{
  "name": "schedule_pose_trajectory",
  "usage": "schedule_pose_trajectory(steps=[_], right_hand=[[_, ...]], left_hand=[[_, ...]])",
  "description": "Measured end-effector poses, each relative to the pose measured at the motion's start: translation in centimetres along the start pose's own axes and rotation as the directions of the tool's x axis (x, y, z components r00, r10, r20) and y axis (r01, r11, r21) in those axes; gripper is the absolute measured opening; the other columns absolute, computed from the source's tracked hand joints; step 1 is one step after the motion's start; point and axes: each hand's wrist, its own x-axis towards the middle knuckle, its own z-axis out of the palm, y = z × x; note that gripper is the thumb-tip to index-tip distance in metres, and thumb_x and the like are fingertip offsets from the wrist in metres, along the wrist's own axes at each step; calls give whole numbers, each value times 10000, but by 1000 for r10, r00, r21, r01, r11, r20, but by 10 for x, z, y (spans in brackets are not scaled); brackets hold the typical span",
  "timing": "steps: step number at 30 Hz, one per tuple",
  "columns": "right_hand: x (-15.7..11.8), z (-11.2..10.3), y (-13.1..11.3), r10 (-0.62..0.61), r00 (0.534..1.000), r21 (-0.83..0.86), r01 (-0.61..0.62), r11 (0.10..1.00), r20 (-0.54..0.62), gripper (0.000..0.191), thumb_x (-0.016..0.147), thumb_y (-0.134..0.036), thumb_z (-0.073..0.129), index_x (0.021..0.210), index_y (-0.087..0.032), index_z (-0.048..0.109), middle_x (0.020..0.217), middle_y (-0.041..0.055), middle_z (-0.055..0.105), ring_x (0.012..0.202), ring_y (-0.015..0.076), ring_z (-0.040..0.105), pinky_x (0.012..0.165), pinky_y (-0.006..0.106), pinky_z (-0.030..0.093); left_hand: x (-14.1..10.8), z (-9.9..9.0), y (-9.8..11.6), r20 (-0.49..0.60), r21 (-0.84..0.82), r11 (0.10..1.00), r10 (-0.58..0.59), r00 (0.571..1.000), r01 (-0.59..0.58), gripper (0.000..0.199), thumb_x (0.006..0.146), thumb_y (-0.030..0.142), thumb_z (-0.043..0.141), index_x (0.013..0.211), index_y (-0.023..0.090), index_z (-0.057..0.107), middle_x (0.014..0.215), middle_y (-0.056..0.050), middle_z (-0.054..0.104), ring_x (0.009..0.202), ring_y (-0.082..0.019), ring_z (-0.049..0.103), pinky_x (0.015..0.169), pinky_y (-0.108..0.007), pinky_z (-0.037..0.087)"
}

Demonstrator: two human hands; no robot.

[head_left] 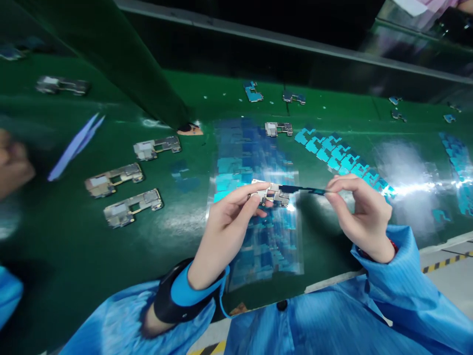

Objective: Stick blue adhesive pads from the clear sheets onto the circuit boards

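Between thumb and fingers, my left hand (231,214) grips a small phone circuit board (283,199). A thin dark-blue film piece (305,190) is pinched by its right end in my right hand (360,207). The film's left end reaches over the board's top edge; whether it touches the board I cannot tell. Below my hands lies a clear plastic sheet (295,261) covered with blue film pieces (231,172). A staggered row of bright blue film pieces (342,155) stretches beyond my right hand.
Several circuit boards (135,208) rest on the green mat (74,256) to the left, near white-and-lilac tweezers (76,148). Another board (279,129) lies past the sheet. A dark green post (148,64) rises behind. At the left edge shows another person's blurred hand (15,165).
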Motion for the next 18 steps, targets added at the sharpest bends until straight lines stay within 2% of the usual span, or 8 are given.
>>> schedule_pose_trajectory(steps=[3, 5, 8, 11, 15, 18], right_hand=[[0, -3, 2, -94, 995, -84, 91, 992, -25, 176, 834, -48, 611, 887, -215, 615, 873, 40, 681, 830, 187, 658, 838, 405, 532], [0, -3, 1, -88, 995, -77, 85, 993, -46, 196, 821, -39, 628, 885, -224, 628, 819, 10, 687, 758, 166, 663, 917, 436, 519], [-2, 0, -1, 55, 994, 13, -54, 998, -92, 181, 813, -57, 669, 854, -233, 660, 759, -23, 695, 684, 135, 658, 976, 429, 507], [-1, 4, -3, 258, 962, 123, -247, 961, -88, 160, 807, -89, 702, 836, -247, 694, 761, -40, 713, 670, 112, 660, 958, 364, 527], [2, 8, -3, 442, 896, 288, -435, 853, 45, 53, 801, -199, 740, 781, -239, 710, 745, -24, 723, 682, 118, 676, 709, 257, 578], [3, 12, -2, 496, 857, 368, -511, 777, 144, 76, 777, -268, 773, 755, -225, 714, 748, -11, 728, 683, 118, 675, 687, 250, 577]], left_hand=[[0, 1, 2, 8, -49, 998, -39, 999, 40, 365, 873, 313, 672, 1233, 259, 650, 812, 10, 775, 773, -142, 720, 716, -233, 580], [-1, 1, 3, 8, -40, 998, -53, 999, 53, 420, 865, 304, 684, 1277, 265, 608, 778, 22, 774, 808, -143, 728, 767, -232, 575], [-1, 1, 6, -2, -30, 996, -88, 996, 87, 291, 845, 315, 707, 1127, 255, 674, 809, 15, 782, 814, -148, 732, 776, -231, 581], [-1, 2, 7, 9, -100, 984, -148, 989, 148, 207, 818, 319, 737, 1004, 241, 689, 743, 23, 770, 711, -135, 726, 713, -222, 604], [-3, 3, 8, 43, -204, 959, -193, 980, 198, 179, 788, 286, 769, 954, 248, 714, 682, 50, 747, 681, -123, 735, 665, -190, 620], [-5, 4, 11, 90, -247, 941, -214, 973, 230, 199, 805, 253, 747, 1004, 257, 741, 757, 39, 778, 783, -146, 759, 705, -202, 633]])
